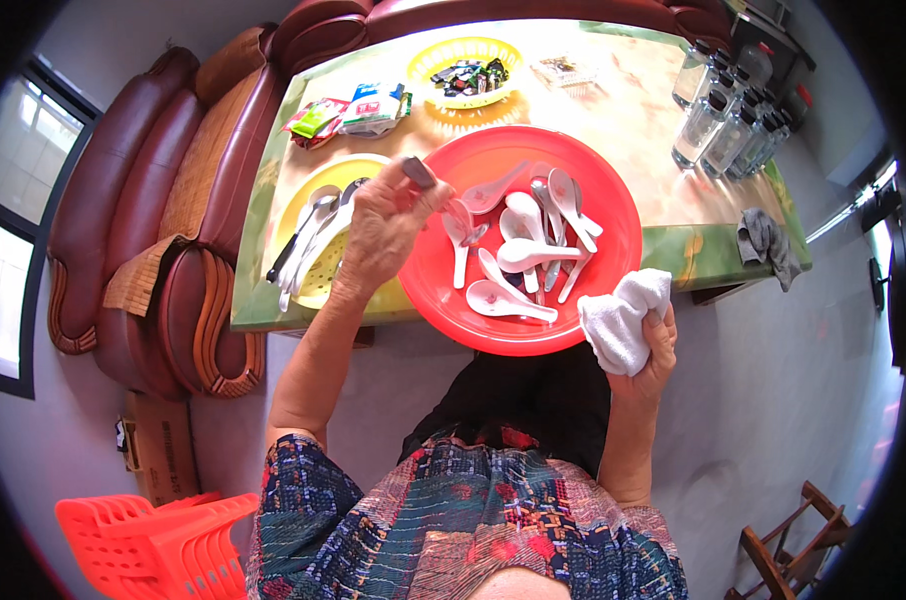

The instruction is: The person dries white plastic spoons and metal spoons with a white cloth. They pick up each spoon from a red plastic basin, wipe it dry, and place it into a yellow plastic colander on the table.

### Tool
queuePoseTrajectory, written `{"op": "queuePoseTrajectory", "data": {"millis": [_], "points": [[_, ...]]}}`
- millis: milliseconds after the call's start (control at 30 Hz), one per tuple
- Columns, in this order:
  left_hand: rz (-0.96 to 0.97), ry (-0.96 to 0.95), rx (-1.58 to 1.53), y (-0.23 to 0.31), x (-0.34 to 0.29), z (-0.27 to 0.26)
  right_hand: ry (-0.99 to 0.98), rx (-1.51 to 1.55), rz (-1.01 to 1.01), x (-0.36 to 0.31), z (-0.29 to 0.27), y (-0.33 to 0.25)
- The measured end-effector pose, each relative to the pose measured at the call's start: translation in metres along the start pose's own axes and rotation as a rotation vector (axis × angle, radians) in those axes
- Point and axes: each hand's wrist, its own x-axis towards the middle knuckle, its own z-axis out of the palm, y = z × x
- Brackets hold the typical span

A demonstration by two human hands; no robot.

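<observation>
My left hand (383, 222) is closed round a spoon with a dark handle end (418, 172), raised over the left side of a red basin (533, 140). Its bowl points down toward the basin. Several white soup spoons (528, 255) lie in a loose heap in the basin, with a few metal ones among them. In my right hand (655, 352), a folded white cloth (618, 325) is gripped beside the basin's right rim. Left of the basin, partly behind my left hand, a yellow colander (295, 212) holds several spoons (318, 235) with white, metal and dark handles.
A yellow basket (443, 50) of small wrapped packets and some plastic packages (373, 108) stand at the table's far side. Clear bottles with black caps (718, 125) crowd the right, near a grey rag (765, 245). Red plastic stools (153, 540) and a leather sofa (123, 170) are at left.
</observation>
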Motion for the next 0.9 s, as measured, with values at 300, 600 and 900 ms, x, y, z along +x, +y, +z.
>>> {"op": "queuePoseTrajectory", "data": {"millis": [300, 600, 900], "points": [[-0.164, 0.256, -0.683, -0.011, 0.0, 0.005, 0.035, -0.056, -0.038, 0.004, 0.009, -0.005], [-0.316, 0.355, -0.931, -0.03, -0.026, 0.027, 0.164, -0.313, -0.189, 0.027, 0.021, -0.007], [-0.249, 0.337, -0.969, -0.011, -0.039, 0.059, -0.017, -1.346, -0.494, 0.073, 0.048, 0.041]]}}
